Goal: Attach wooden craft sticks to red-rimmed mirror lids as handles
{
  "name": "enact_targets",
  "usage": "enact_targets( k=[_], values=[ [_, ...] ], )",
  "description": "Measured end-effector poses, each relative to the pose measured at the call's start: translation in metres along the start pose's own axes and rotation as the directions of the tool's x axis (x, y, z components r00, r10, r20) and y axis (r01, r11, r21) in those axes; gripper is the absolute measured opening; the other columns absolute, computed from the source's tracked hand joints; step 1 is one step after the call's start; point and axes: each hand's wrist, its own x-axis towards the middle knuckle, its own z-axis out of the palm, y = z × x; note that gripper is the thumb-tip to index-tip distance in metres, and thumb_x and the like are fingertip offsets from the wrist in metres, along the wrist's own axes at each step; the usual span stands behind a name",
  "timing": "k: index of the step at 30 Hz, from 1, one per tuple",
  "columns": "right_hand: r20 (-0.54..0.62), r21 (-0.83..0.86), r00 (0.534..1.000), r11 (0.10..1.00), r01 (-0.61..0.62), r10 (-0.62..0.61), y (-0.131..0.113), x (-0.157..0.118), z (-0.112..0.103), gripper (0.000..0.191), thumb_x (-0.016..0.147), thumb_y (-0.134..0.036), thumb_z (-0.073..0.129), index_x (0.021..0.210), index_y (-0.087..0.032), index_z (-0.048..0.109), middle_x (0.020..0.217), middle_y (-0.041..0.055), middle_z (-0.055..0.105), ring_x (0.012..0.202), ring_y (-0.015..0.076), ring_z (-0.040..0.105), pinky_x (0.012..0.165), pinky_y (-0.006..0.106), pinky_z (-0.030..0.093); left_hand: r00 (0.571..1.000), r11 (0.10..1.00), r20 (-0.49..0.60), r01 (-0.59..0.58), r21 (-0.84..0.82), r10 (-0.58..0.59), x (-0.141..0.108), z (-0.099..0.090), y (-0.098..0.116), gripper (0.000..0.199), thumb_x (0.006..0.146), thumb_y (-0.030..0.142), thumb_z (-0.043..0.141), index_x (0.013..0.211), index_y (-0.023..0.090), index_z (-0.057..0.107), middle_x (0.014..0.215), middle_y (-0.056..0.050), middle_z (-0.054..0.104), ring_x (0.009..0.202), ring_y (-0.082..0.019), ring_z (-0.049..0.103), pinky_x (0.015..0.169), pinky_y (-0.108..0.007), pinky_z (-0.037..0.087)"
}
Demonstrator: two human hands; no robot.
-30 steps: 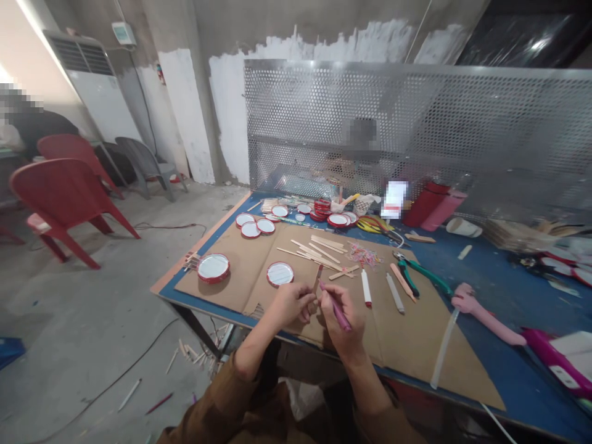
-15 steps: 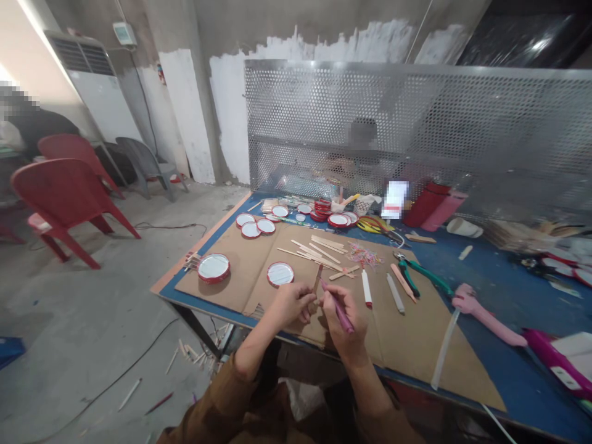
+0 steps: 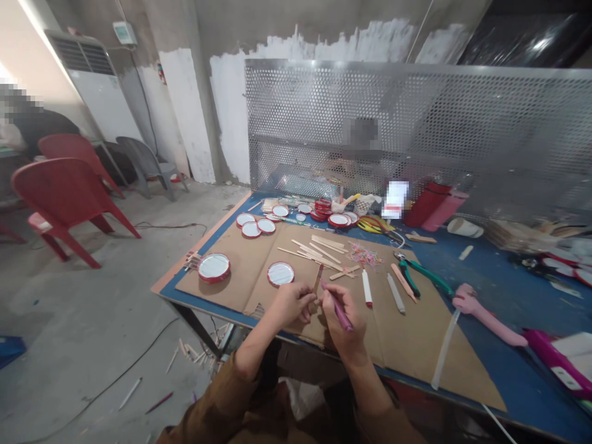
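My left hand (image 3: 295, 303) pinches a short wooden stick (image 3: 318, 279) whose upper end is coloured reddish brown. In my right hand (image 3: 345, 314) is a purple marker (image 3: 341, 313), held like a pen with its tip close to the stick; whether they touch I cannot tell. Both hands are over the cardboard sheet (image 3: 388, 345) near the table's front edge. A red-rimmed jar lid (image 3: 280, 274) lies just beyond my left hand, with another, thicker lid piece (image 3: 214, 267) farther left. Beyond my hands lie several wooden sticks (image 3: 319, 251). To the right is a white marker (image 3: 367, 288) with a red end.
Right of my hands lie a grey marker (image 3: 395, 293), green-handled pliers (image 3: 409, 277) and a pink glue gun (image 3: 488, 317). More lids (image 3: 251, 229), yellow-handled scissors (image 3: 370, 225) and a phone (image 3: 395, 198) are farther back. A perforated metal screen (image 3: 314, 117) borders the table.
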Motion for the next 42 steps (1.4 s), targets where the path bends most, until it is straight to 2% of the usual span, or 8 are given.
enact_targets(
  k=[7, 11, 28, 36, 42],
  values=[
    [-0.012, -0.009, 1.000, 1.000, 0.011, -0.011, -0.0001, 0.0003, 0.0002, 0.022, 0.087, -0.037, 0.051, 0.095, -0.018, 0.061, 0.077, 0.0037, 0.068, 0.064, 0.0136, 0.065, 0.059, 0.023, 0.053, 1.000, 1.000, -0.009, -0.003, 0.008, 0.003, -0.0004, 0.0002, 0.0006, 0.017, 0.083, 0.021, 0.049, 0.066, 0.017, 0.048, 0.040, 0.007, 0.050, 0.035, -0.009, 0.053, 0.038, -0.016, 0.042],
    [-0.026, 0.013, 0.999, 1.000, -0.021, 0.022, 0.0024, -0.0009, 0.0005, 0.023, 0.087, -0.037, 0.050, 0.096, -0.018, 0.060, 0.078, 0.0040, 0.068, 0.065, 0.0141, 0.065, 0.057, 0.023, 0.053, 1.000, 1.000, -0.019, -0.013, 0.007, 0.013, -0.0003, 0.0002, -0.0004, 0.015, 0.083, 0.021, 0.049, 0.068, 0.017, 0.049, 0.040, 0.007, 0.051, 0.036, -0.010, 0.054, 0.038, -0.016, 0.042],
    [-0.001, 0.019, 0.999, 0.999, -0.041, 0.041, 0.0039, -0.0030, 0.0003, 0.024, 0.087, -0.037, 0.050, 0.098, -0.019, 0.060, 0.079, 0.0040, 0.069, 0.066, 0.0139, 0.065, 0.057, 0.023, 0.053, 1.000, 1.000, -0.006, -0.006, 0.000, 0.006, -0.0001, -0.0004, -0.0009, 0.017, 0.082, 0.022, 0.049, 0.067, 0.016, 0.048, 0.041, 0.007, 0.051, 0.036, -0.008, 0.053, 0.038, -0.015, 0.042],
    [0.018, 0.004, 0.999, 0.999, 0.035, -0.035, 0.0041, -0.0016, 0.0010, 0.021, 0.087, -0.035, 0.051, 0.096, -0.020, 0.061, 0.081, 0.0038, 0.068, 0.069, 0.0147, 0.065, 0.061, 0.024, 0.053, 0.999, 0.999, -0.008, -0.038, 0.025, 0.038, -0.0007, -0.0007, -0.0024, 0.014, 0.082, 0.023, 0.049, 0.069, 0.017, 0.050, 0.041, 0.007, 0.051, 0.037, -0.010, 0.054, 0.039, -0.017, 0.043],
    [0.024, -0.029, 1.000, 0.999, 0.021, -0.021, 0.0062, -0.0018, 0.0010, 0.022, 0.087, -0.036, 0.051, 0.098, -0.020, 0.061, 0.079, 0.0035, 0.068, 0.066, 0.0143, 0.064, 0.058, 0.024, 0.052, 0.999, 0.999, -0.005, -0.039, 0.018, 0.039, -0.0018, 0.0001, -0.0006, 0.016, 0.082, 0.024, 0.048, 0.067, 0.018, 0.049, 0.041, 0.006, 0.051, 0.037, -0.010, 0.053, 0.039, -0.017, 0.041]
  ],
)
